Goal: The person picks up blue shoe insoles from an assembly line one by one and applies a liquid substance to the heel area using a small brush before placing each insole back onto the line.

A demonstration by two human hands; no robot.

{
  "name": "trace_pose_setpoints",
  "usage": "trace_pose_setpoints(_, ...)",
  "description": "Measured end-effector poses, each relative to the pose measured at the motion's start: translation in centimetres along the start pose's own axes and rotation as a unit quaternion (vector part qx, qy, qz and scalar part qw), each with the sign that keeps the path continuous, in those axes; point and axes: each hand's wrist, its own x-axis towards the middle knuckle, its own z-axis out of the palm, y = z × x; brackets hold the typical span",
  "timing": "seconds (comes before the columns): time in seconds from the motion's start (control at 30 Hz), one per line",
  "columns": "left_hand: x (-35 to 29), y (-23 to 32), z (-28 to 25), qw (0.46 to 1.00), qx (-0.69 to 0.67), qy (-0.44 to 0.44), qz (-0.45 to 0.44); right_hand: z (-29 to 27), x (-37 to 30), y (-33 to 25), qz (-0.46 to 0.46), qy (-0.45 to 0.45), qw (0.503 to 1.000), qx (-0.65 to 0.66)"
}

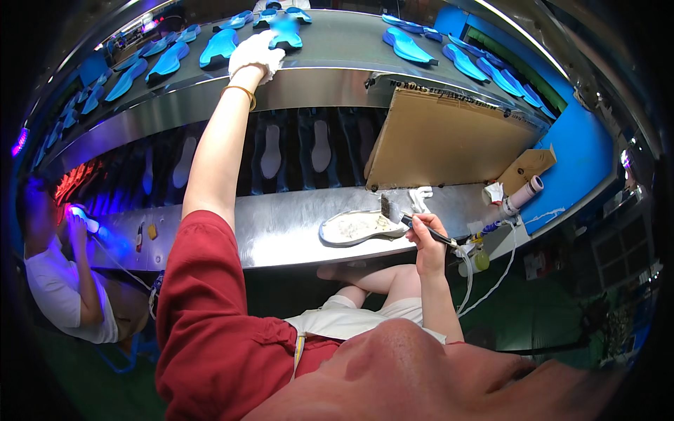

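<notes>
My left hand (254,53), in a white glove, reaches across to the far belt. Its fingers are closed at the edge of a blue shoe sole (289,36), partly hidden by blur and the glove. Bare and closed, my right hand (425,235) grips the dark handle of a flat brush (385,206). A pale tube hangs from the handle's rear end. The bristles rest over one end of a white shoe sole (345,229), which lies flat on the metal bench with whitish patches on its inner face. Beside it is a crumpled white glove (420,198).
More blue soles (406,48) line the dark belt (337,42). Below it, a rack holds dark soles (321,146). A cardboard sheet (449,140) leans at the right, near a pink-ended roll (528,193). At the left, a co-worker (67,281) holds a lit white item.
</notes>
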Motion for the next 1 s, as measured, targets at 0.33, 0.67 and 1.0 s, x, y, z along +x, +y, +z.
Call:
trace_pose_setpoints(0.33, -3.3, -0.1, 1.0, 0.999, -0.021, 0.032, 0.039, -0.6, -1.5, -0.4, 0.026, 0.003, 0.999, -0.018)
trace_pose_setpoints(0.67, -3.0, -0.2, 0.2, 0.989, 0.014, 0.028, 0.142, -0.6, -1.4, -1.1, 0.028, 0.012, 0.999, -0.021)
trace_pose_setpoints(1.0, -6.9, 1.0, -1.8, 0.831, -0.54, 0.083, 0.099, -0.9, -1.3, -1.7, 0.005, -0.003, 0.999, -0.037)
